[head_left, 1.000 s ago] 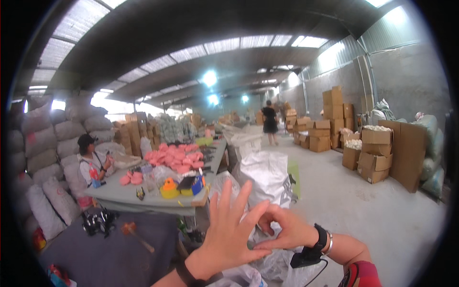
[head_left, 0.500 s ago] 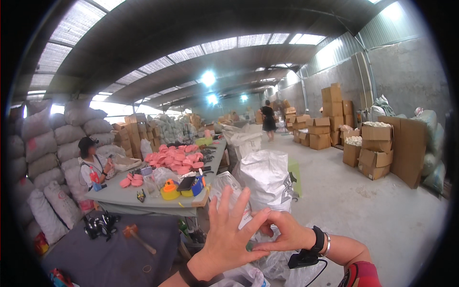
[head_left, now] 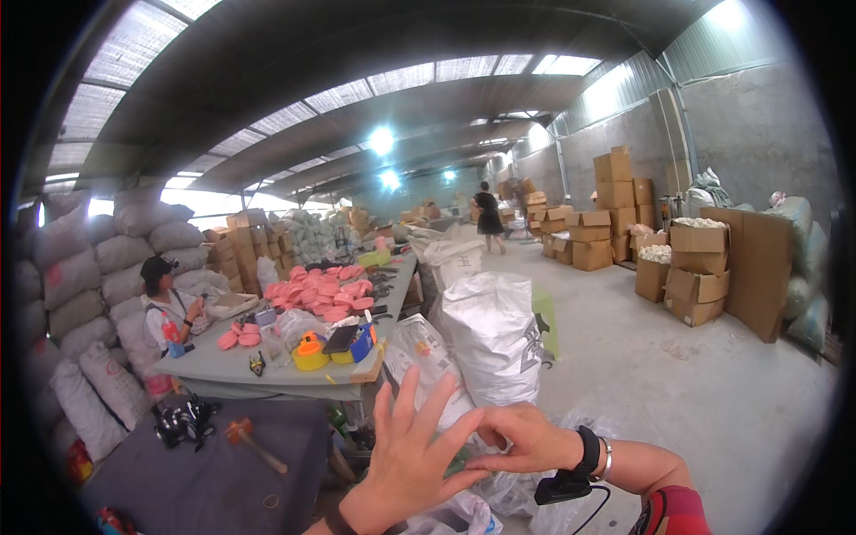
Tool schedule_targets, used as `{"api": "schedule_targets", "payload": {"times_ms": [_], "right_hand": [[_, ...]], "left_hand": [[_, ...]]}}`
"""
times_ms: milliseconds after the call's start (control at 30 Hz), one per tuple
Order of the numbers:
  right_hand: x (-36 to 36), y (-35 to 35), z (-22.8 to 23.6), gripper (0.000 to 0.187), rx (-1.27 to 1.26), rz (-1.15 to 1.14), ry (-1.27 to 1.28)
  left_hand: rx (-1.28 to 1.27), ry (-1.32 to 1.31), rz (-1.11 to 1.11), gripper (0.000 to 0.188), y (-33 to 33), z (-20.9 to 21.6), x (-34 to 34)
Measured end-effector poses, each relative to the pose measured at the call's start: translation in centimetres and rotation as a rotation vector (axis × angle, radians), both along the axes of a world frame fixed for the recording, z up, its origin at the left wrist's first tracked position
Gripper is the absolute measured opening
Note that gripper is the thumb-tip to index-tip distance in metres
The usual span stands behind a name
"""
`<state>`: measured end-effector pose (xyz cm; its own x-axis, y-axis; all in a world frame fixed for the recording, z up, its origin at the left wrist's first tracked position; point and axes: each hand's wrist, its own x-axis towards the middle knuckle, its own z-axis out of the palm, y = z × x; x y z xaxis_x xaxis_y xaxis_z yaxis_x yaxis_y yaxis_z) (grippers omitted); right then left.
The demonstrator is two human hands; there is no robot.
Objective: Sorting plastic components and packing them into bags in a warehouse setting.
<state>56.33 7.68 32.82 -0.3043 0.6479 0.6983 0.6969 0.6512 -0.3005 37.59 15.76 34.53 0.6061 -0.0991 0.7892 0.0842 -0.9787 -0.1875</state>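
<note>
My left hand (head_left: 406, 459) is raised with its fingers spread and holds nothing that shows. Beside it, my right hand (head_left: 528, 439) has thumb and forefinger pinched in a ring, close to the left thumb and forefinger. Whatever lies in that pinch, if anything, is hidden. Both wrists wear dark bands, and the right one also has a bangle and a small black device (head_left: 563, 486). Below and behind the hands is clear plastic wrapping (head_left: 508, 493). A large white woven sack (head_left: 486, 334) stands just beyond them.
At left, a dark-covered table (head_left: 192, 486) carries black fishing reels (head_left: 185, 421) and a wooden mallet (head_left: 256, 446). A longer table (head_left: 214, 370) holds pink pieces (head_left: 321, 292) and yellow tape (head_left: 310, 358). A seated person (head_left: 165, 308) is beyond; another person (head_left: 489, 218) stands far off. Boxes (head_left: 700, 245) line the right.
The view has shifted slightly, and my hands sit a little lower in it. Their pose is nearly unchanged. The distant person has moved slightly.
</note>
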Motion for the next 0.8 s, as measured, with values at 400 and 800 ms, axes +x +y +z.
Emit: {"api": "schedule_targets", "payload": {"times_ms": [400, 800], "right_hand": [[-0.3, 0.3, -0.7, 0.043, 0.01, 0.067, -0.044], [-0.5, 0.2, -1.4, 0.044, 0.03, 0.076, -0.036]], "left_hand": [[-0.014, 0.108, 0.067, 0.069, -0.5, -0.9, -1.4], [-0.027, 0.143, 0.086, 0.069, -1.2, -1.2, -1.8]]}}
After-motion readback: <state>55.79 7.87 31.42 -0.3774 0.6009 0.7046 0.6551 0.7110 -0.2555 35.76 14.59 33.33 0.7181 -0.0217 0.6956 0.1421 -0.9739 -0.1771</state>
